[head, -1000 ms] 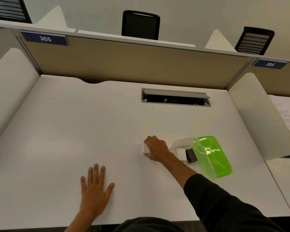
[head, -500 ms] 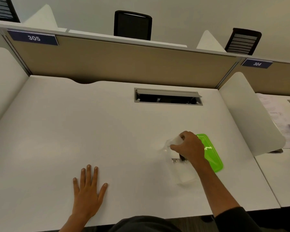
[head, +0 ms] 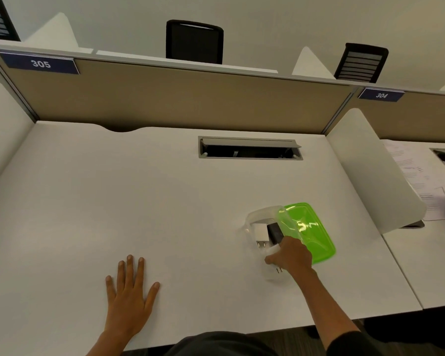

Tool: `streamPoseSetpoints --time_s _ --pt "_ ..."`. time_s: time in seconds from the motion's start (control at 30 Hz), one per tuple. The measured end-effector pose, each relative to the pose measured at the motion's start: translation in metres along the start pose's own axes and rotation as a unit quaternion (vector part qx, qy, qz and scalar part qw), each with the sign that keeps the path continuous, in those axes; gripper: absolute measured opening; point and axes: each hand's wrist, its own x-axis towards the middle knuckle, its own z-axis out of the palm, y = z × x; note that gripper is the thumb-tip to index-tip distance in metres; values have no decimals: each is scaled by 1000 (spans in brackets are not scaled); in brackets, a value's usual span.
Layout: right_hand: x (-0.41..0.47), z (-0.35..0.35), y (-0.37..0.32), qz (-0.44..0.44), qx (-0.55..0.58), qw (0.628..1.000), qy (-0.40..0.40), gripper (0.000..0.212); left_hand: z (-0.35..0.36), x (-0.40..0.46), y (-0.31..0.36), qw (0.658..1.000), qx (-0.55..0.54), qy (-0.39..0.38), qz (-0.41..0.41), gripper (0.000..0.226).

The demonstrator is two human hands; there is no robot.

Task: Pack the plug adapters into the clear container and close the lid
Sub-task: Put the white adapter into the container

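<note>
Near the tabletop's (head: 165, 201) right edge, the right hand (head: 292, 255) is clamped on a white adapter (head: 274, 253), lowering it into the clear container (head: 257, 219) beside two others, while the left hand (head: 129, 291) lies flat, fingers spread; next, release it and swing over the green lid (head: 311, 232).

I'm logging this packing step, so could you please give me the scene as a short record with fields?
surface: white desk
container: clear container, open, on the desk
lid: green lid, off, tilted against the container's right side
contents: white adapter and black adapter inside
right hand: lowering another white adapter into the container
left hand: flat on the desk, empty
</note>
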Motion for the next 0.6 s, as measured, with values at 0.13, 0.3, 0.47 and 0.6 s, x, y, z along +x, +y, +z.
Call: streamPoseSetpoints --time_s 0.13,0.3,0.47,0.6 --pt "-1 9 -1 5 1 1000 1 72 0 1 0 1000 1 -2 -1 93" --pt "-5 14 -1 1 -1 1000 2 70 -1 0 -1 1000 -5 -6 -6 92" --pt "-5 16 1 -8 -9 1000 10 72 -5 1 7 999 -18 -19 -19 100" --pt "-2 16 8 -18 -7 1000 13 75 -14 12 29 998 -54 -19 -24 123"
